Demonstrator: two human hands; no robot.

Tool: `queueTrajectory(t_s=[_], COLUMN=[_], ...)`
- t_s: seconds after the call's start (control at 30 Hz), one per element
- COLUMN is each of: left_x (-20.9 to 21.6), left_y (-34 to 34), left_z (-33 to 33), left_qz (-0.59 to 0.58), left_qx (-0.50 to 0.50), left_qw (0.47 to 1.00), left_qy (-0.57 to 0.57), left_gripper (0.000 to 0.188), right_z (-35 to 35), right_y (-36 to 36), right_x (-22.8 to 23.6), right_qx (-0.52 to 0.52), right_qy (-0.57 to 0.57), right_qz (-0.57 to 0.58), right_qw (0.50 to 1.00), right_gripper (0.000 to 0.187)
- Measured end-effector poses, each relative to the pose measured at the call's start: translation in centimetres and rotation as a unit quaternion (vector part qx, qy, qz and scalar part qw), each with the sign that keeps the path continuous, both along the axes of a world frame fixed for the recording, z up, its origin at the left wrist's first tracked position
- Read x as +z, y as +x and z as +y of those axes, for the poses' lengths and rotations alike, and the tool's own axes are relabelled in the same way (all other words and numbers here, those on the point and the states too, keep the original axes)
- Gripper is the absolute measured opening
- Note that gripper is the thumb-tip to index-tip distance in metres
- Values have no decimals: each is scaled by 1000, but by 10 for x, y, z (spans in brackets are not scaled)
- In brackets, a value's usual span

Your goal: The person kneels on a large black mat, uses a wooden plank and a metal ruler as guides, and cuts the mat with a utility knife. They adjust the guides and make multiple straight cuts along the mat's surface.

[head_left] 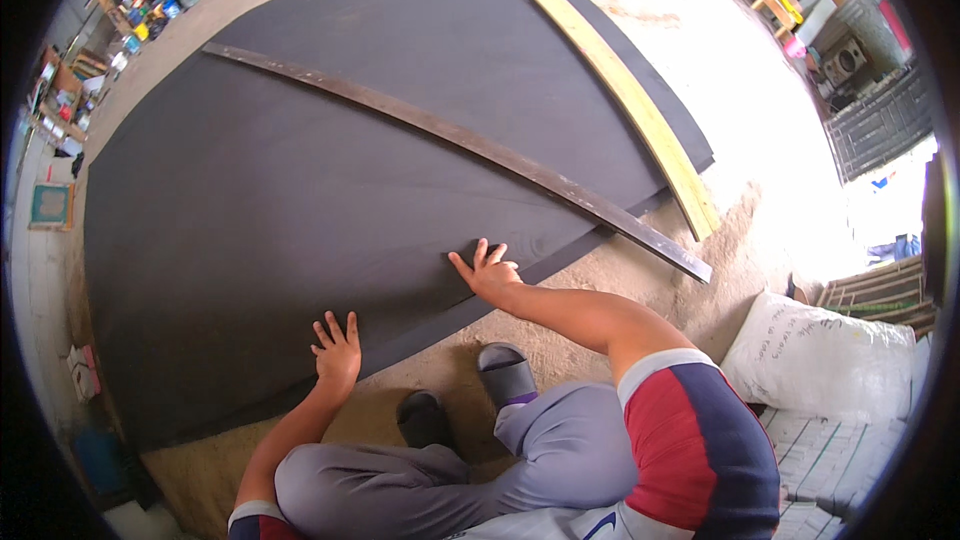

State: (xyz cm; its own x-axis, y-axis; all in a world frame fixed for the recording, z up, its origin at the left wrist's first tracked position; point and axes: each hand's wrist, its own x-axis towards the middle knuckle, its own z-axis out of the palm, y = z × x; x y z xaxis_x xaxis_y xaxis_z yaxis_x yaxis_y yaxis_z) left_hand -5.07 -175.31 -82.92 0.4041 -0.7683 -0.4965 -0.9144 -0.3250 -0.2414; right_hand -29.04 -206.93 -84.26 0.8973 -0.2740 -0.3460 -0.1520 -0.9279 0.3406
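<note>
Sandy floor (560, 340); both hands (337, 350) press flat on dark board (300, 200).

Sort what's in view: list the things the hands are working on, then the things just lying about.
In hand:
- left hand, flat on the dark board
- right hand, flat on the same board near its edge
- rusty metal strip lying across the board

Lying about:
- yellow wooden plank
- white sack
- clutter of cans and boxes at the far wall

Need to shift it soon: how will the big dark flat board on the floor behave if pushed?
The big dark flat board probably slides stiffly: both flat hands, left hand and right hand, leave it unbent. It looks heavy, and the long rusty metal strip resting on it may slip.
</note>
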Motion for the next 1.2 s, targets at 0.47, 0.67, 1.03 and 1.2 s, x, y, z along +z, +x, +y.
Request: queueTrajectory(t_s=[0.47, 0.67, 1.03, 1.2], left_x=[-2, -19, -16, 0], left_y=[-10, -10, -17, -13], left_z=[5, 21, 23, 20], left_qz=[25, -46, -26, 12], left_qx=[-14, -60, -73, -72], left_qw=[1000, 995, 994, 996], left_qy=[8, -63, -77, -45], left_gripper=[89, 75, 81, 79], right_z=[4, 3, 4, 5], right_y=[-12, -6, -7, -14], right_x=[-3, -3, 13, 7], right_qx=[3, 9, 9, 13], right_qy=[42, 37, 59, 58], right_qz=[-15, 15, 43, 28], right_qw=[999, 999, 997, 998], right_gripper=[76, 78, 81, 81])
